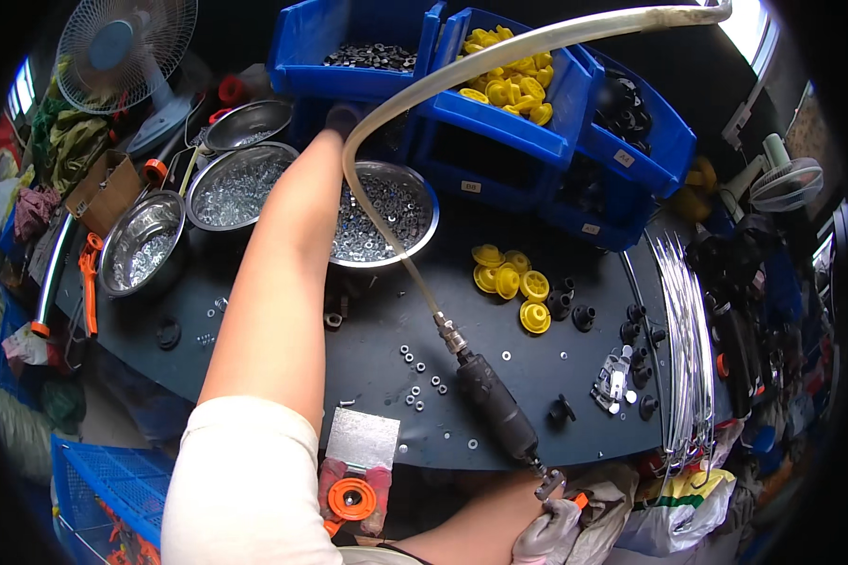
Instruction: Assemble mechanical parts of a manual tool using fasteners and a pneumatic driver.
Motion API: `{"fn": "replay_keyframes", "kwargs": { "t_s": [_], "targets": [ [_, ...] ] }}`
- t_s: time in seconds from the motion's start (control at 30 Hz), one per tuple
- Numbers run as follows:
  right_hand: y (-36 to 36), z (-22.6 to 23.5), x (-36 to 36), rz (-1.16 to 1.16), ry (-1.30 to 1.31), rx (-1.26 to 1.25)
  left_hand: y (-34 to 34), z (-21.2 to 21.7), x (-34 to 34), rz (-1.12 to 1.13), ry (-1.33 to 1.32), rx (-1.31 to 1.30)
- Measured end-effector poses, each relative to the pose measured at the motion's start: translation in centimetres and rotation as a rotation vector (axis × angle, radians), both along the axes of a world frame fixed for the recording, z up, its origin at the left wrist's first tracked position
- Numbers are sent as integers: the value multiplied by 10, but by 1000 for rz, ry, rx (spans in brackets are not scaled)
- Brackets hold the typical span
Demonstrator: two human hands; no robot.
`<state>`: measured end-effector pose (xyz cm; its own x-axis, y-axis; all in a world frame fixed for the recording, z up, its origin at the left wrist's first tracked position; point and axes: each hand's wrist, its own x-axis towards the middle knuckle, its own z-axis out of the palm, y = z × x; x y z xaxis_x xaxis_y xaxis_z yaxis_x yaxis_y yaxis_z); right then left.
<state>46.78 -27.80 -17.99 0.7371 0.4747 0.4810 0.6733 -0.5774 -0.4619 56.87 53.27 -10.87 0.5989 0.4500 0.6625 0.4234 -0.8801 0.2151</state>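
Dark tabletop point(485, 325), which I work from afar: black air tool point(497, 410) at five o'clock, its tip beside my gloved right hand point(548, 532), fingers seemingly curled, hold unclear. At eleven, my left hand point(343, 118) lies in shadow below a blue bin point(349, 81); I cannot tell its opening or grip. Steel bowls point(155, 209), nine to eleven; fan point(111, 44), ten; wire rods point(685, 348), half past three.

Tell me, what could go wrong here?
The black tool has its tip close to the gloved right hand and might catch it if started. The left forearm passes beside a metal bowl and could nudge it. Loose nuts on the table could get knocked off.
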Motion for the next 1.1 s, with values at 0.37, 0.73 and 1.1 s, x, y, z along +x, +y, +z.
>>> {"fn": "replay_keyframes", "kwargs": {
  "t_s": [0.37,0.73,1.1],
  "targets": [
    [-4,-2,1,2,50,33,-182,127,-131,-212,-230,-1529],
    [5,-2,4,55,40,84,-275,59,-256,-55,253,-572],
    [-2,6,-6,-26,1,74,-276,80,-272,-88,290,-575]
  ]
}}
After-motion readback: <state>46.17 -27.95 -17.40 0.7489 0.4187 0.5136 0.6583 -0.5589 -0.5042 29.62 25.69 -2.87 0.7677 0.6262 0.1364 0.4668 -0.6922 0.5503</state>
